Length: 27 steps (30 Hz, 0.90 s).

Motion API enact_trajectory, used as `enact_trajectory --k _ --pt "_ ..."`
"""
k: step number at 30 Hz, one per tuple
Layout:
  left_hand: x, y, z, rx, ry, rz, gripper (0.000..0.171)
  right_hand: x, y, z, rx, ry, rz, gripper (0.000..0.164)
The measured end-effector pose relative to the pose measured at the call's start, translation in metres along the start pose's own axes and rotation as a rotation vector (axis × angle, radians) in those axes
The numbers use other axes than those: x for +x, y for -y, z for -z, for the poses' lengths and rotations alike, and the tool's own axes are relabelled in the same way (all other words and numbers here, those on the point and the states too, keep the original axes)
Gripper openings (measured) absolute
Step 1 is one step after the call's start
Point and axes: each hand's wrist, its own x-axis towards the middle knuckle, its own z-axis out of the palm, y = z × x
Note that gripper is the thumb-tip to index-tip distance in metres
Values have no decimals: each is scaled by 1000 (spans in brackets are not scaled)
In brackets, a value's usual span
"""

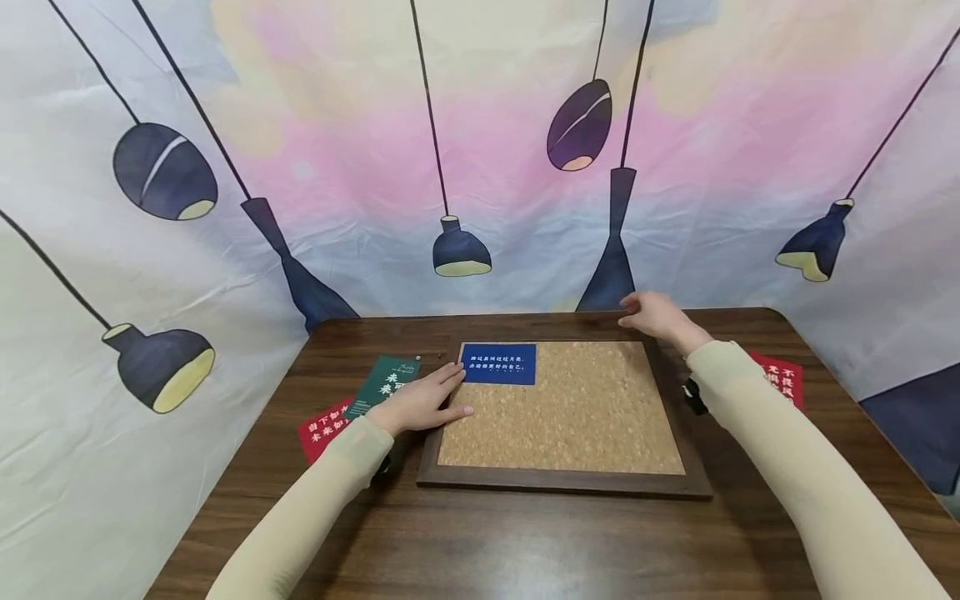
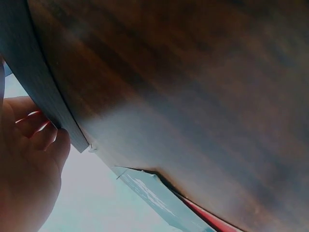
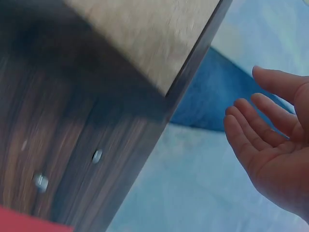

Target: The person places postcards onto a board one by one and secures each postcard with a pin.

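Observation:
A cork board [image 1: 570, 425] in a dark wooden frame lies on the table, with a blue card [image 1: 498, 364] printed in white at its upper left corner. My left hand [image 1: 427, 398] rests on the frame's left side, fingers extended and fingertips at the card's left edge, thumb reaching over the cork. In the left wrist view its fingers [image 2: 43, 133] lie along the frame's edge. My right hand [image 1: 660, 319] is raised over the board's upper right corner. Nothing shows in its loosely bent fingers [image 3: 251, 125] in the right wrist view.
Left of the board, a green card [image 1: 381, 382] overlaps a red card [image 1: 322, 427]. Another red card [image 1: 780, 379] lies to the right, partly behind the right forearm. Small metallic pins [image 3: 41, 182] stand on the table right of the board. A lamp-patterned cloth [image 1: 510, 167] hangs behind.

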Motion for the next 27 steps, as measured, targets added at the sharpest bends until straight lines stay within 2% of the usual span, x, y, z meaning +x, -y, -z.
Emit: enact_trajectory --k 9,14,19,27 --pt "2 1 0 -8 6 -4 85 -26 -26 41 -47 -26 -37 51" --pt "2 2 0 -14 9 -3 86 -38 -37 56 -63 -26 -77 50" --pt "1 4 1 -1 1 11 86 -41 -47 60 -78 -48 -73 47" --pt "1 2 0 -30 9 -1 86 -52 -70 50 -91 -23 -77 38"
